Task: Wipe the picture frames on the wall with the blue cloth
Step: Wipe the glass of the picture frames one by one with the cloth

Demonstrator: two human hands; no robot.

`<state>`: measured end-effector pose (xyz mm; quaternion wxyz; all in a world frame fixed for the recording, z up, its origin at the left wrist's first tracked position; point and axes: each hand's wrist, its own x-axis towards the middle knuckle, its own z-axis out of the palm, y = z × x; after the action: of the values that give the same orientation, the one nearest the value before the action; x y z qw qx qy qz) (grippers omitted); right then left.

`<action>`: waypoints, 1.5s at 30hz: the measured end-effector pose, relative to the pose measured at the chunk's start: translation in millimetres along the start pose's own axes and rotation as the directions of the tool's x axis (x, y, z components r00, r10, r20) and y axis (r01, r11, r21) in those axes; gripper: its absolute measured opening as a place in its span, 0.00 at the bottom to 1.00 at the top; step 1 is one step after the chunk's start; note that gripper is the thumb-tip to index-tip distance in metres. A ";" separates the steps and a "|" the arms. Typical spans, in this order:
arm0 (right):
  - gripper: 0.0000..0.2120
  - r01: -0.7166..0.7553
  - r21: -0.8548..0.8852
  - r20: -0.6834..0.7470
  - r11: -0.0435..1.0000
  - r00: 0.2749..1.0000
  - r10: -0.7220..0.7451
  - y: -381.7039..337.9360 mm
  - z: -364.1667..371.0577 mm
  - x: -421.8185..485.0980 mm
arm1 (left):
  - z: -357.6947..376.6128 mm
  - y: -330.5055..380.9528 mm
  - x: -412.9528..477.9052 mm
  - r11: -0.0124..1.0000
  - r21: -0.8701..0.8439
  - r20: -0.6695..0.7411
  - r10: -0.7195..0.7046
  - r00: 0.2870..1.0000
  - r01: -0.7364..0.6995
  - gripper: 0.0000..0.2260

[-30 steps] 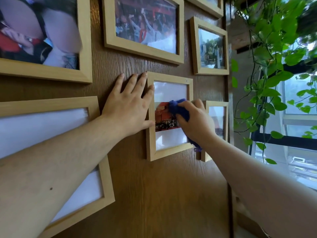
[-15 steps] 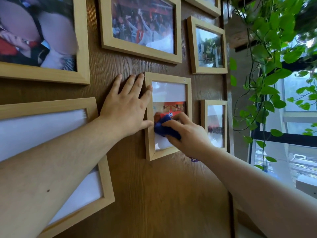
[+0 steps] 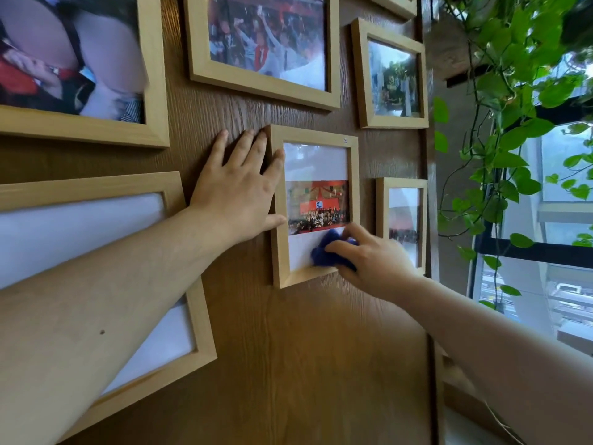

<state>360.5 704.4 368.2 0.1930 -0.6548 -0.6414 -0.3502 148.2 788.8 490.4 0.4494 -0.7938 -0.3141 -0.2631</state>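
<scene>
A small light-wood picture frame (image 3: 278, 239) hangs on the brown wood wall, holding a red group photo on white mat. My right hand (image 3: 375, 261) grips a bunched blue cloth (image 3: 324, 253) and presses it against the glass at the frame's lower right, near the bottom rail. My left hand (image 3: 239, 191) lies flat with fingers spread on the wall, its thumb and forefinger resting on the frame's left rail. Several more wooden frames surround it.
A large frame (image 3: 157, 91) hangs upper left, another (image 3: 263, 88) above, a small one (image 3: 361, 75) upper right and a narrow one (image 3: 381, 203) right. A big frame (image 3: 199, 316) sits under my left forearm. Trailing green vines (image 3: 510, 130) and a window (image 3: 564, 220) stand at right.
My right hand has carried the cloth down the glass from the photo's middle to the lower right corner. My left hand has stayed pressed on the frame's left side.
</scene>
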 end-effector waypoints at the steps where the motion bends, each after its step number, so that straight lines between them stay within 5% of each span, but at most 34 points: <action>1: 0.17 -0.062 -0.032 0.014 0.998 0.998 0.062 8.1 0.9 -3.2 | 0.0 -0.1 -0.1 1.000 -0.002 0.003 0.001 1.000 -0.001 0.45; 10: 0.18 -0.160 0.036 -0.117 0.986 0.980 0.163 11.8 -16.6 -18.0 | -5.2 -3.2 -18.7 0.999 -0.001 0.000 0.041 0.999 -0.041 0.40; 20: 0.17 -0.068 0.163 -0.295 0.984 0.949 0.115 -114.3 -80.2 23.1 | -51.9 -81.3 -110.5 0.990 0.029 -0.154 0.141 0.978 -0.138 0.36; 30: 0.16 0.042 0.285 -0.337 0.958 0.940 0.059 -255.8 -101.9 52.5 | -77.1 -192.1 -204.8 0.996 0.080 -0.035 0.052 0.998 -0.049 0.39; 37: 0.17 0.064 0.274 -0.378 0.960 0.924 0.047 -312.9 -109.1 71.8 | -64.7 -200.5 -212.1 1.000 0.026 0.084 0.002 0.996 -0.005 0.42; 42: 0.15 0.042 0.215 -0.337 0.976 0.941 0.034 -312.5 -99.9 73.4 | -54.8 -200.2 -212.1 1.000 -0.003 0.025 -0.009 1.000 0.009 0.41; 45: 0.15 -0.118 0.188 -0.289 0.975 0.942 0.170 -280.8 -88.9 65.6 | -50.1 -199.3 -212.0 1.000 -0.013 0.035 -0.012 0.999 0.012 0.42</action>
<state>63.5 717.0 419.8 0.3686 -0.6199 -0.5816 -0.3762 -145.9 768.7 474.2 0.4371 -0.7993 -0.3251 -0.2538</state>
